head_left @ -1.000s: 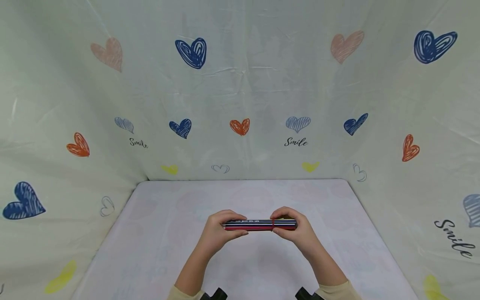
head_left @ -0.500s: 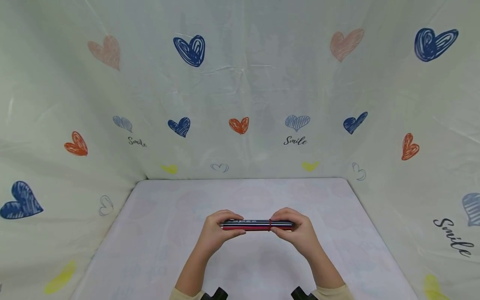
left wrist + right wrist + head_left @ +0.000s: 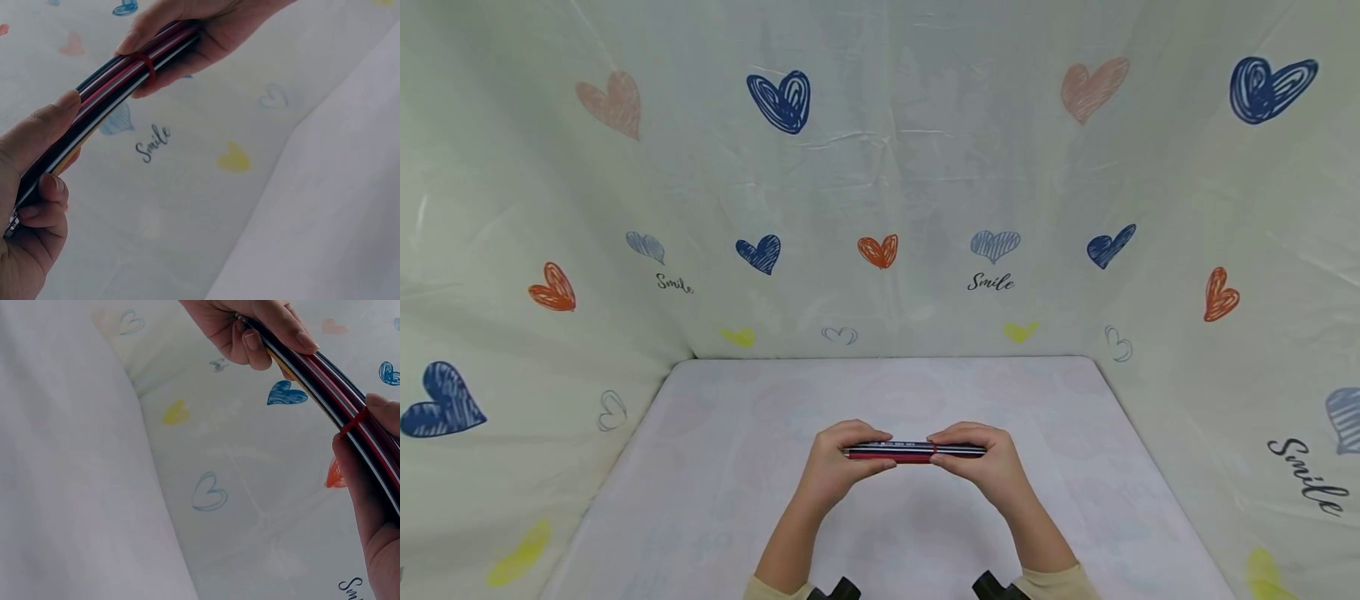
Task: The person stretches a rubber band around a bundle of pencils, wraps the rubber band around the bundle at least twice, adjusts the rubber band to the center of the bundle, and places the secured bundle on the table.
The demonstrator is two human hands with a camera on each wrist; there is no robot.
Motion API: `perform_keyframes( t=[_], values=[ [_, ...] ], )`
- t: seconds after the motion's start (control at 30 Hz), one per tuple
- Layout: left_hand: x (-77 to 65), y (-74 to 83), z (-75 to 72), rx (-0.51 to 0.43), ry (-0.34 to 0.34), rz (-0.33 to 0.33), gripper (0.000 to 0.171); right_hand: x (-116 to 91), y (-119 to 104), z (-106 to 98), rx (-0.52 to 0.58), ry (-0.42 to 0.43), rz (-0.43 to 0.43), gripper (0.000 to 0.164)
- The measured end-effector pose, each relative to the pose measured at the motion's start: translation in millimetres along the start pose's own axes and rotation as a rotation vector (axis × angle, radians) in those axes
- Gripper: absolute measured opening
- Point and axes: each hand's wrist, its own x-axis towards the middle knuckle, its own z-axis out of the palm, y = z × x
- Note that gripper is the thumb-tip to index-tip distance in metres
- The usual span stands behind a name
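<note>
A bundle of slim striped pencils (image 3: 906,453), dark with red and pale stripes, lies level between both hands above the table. A red rubber band (image 3: 935,448) circles it near the right hand. The left hand (image 3: 842,458) grips the left end, thumb on the near side and fingers on the far side. Around the right end, the right hand (image 3: 985,458) grips in the same way, with its thumb and fingertips at the band (image 3: 354,422). In the left wrist view, small metallic ends (image 3: 12,222) show inside the left hand. The right end is hidden by the right hand.
A white-covered table (image 3: 760,400) lies below the hands. Pale curtains (image 3: 887,167) printed with hearts and "Smile" hang behind it and on both sides. Black wrist straps (image 3: 837,588) show at the bottom edge.
The right hand has shifted a little to the left toward the left hand. With it, the red rubber band sits slightly further left along the bundle. The left hand keeps its grip.
</note>
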Motion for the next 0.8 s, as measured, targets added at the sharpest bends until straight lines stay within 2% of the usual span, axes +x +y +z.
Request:
perform_keyframes(
  t=[0.2, 0.3, 0.53, 0.8],
  values=[
    [-0.2, 2.2, 0.8, 0.018, -0.016, -0.001, 0.029, 0, -3, 3, -0.017, 0.017, 0.097, 0.027],
    [-0.4, 2.8, -0.6, 0.028, -0.023, 0.002, 0.028, 0, -4, 2, -0.047, -0.01, 0.128, 0.029],
    [-0.5, 5.6, -5.7, 0.015, -0.02, -0.032, 0.028, 5, -10, -9, -0.174, -0.143, 0.091, 0.028],
    [-1.0, 8.4, -2.8, 0.001, -0.041, -0.078, 0.027, 21, -30, -19, -0.386, -0.346, 0.138, 0.016]
  ],
)
